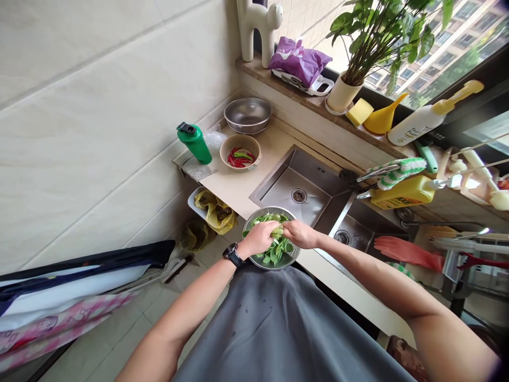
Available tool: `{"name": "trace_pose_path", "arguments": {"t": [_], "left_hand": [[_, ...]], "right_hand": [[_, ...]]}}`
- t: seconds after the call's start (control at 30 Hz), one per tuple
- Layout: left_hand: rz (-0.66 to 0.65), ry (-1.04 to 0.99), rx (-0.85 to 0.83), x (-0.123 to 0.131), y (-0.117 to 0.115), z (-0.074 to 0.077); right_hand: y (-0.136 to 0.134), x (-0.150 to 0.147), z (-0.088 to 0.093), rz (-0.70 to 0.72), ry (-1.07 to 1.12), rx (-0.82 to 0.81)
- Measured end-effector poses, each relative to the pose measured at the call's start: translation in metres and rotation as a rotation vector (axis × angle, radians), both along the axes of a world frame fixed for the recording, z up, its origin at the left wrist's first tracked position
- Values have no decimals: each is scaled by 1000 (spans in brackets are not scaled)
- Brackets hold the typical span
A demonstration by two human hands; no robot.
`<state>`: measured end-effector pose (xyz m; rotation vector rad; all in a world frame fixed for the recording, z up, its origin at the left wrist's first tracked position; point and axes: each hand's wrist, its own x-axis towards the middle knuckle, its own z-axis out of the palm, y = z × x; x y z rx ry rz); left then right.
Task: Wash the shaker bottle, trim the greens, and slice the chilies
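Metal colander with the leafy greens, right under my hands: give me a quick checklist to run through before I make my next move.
1. Bright green leafy vegetables inside the round perforated metal colander: ok, they lie below both hands.
2. Left hand and right hand on the greens: ok, they meet at one pale-green bunch.
3. Black wristwatch off the left wrist: not ok, it is on.
4. Colander firmly supported: cannot tell, its base is hidden.
5. Round beige plastic basket of red and green peppers apart from the colander: ok.
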<state>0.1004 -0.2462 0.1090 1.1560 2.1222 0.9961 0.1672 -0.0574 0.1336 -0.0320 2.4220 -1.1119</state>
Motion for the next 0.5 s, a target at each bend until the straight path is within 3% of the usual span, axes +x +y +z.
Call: {"name": "trace_pose_path", "arguments": {"t": [0.1, 0.2, 0.3, 0.4, 0.5], "left_hand": [[133, -64, 100, 3, 1, 0], [296, -202, 202, 9, 3, -4], [447, -394, 299, 16, 6, -11], [578, -531, 381, 21, 7, -17], [626, -611, 419, 22, 5, -17]], "right_hand": [[-12, 0, -8, -277, -118, -309], [-30, 1, -15, -612, -340, -753], [-43, 3, -18, -764, -447, -1127], [-44, 6, -18, -812, -431, -1268], [-35, 9, -16, -829, -391, -1241]]}}
